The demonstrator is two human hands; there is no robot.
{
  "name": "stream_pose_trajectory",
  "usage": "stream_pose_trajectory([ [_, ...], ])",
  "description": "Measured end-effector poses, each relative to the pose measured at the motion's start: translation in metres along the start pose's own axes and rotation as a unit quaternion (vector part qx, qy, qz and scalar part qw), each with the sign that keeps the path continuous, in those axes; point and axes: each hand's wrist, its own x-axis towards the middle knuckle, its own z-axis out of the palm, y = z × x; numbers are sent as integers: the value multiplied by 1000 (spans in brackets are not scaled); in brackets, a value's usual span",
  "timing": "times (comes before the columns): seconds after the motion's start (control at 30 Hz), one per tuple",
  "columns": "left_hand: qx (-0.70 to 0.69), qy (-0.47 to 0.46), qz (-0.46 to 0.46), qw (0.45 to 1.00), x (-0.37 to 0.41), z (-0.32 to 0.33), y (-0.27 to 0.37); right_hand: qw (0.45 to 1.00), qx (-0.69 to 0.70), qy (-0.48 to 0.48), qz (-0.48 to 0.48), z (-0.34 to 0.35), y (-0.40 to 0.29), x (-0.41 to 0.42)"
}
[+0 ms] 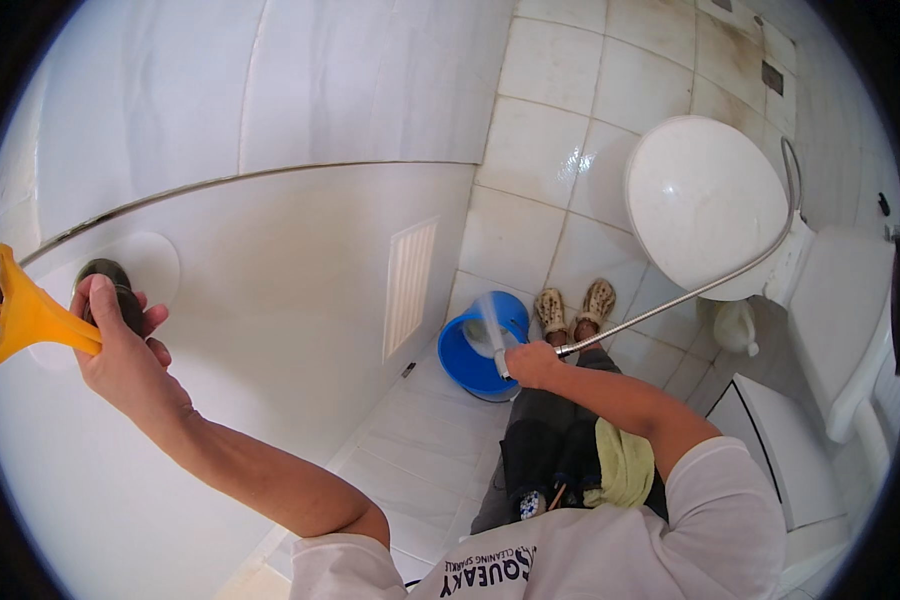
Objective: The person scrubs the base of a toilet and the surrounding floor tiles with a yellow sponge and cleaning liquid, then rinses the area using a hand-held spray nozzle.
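My left hand (131, 352) is at the upper part of a white door (270, 315), its thumb and fingers around a dark round doorknob (105, 268). The same hand holds a yellow squeegee (34, 319) with a dark blade, its handle running into the palm. Lower down, my right hand (534, 365) grips a handheld bidet sprayer (502, 364). Water sprays from its head toward a blue plastic bucket (461, 352) on the floor. Some water shows inside the bucket. A flexible metal hose (660, 312) runs from the sprayer across to the toilet.
The toilet with its white lid (705, 202) down stands to the right. A white plastic bag (735, 328) sits beside it, near a white cabinet (787, 450). Wet floor tiles (547, 142) lie ahead. A yellow-green cloth (622, 465) hangs at my waist. The door has a louvred vent (411, 289).
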Motion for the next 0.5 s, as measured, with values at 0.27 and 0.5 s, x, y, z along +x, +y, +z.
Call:
stream_pose_trajectory([
  [0.27, -7, -4, -1, 1000, 0, 3, 0, 994, -19, 107, 7, -1, -4, -4],
  [0.5, -6, -4, 0, 1000, -1, 2, 0, 988, -29, 142, 60, -3, 1, -7],
])
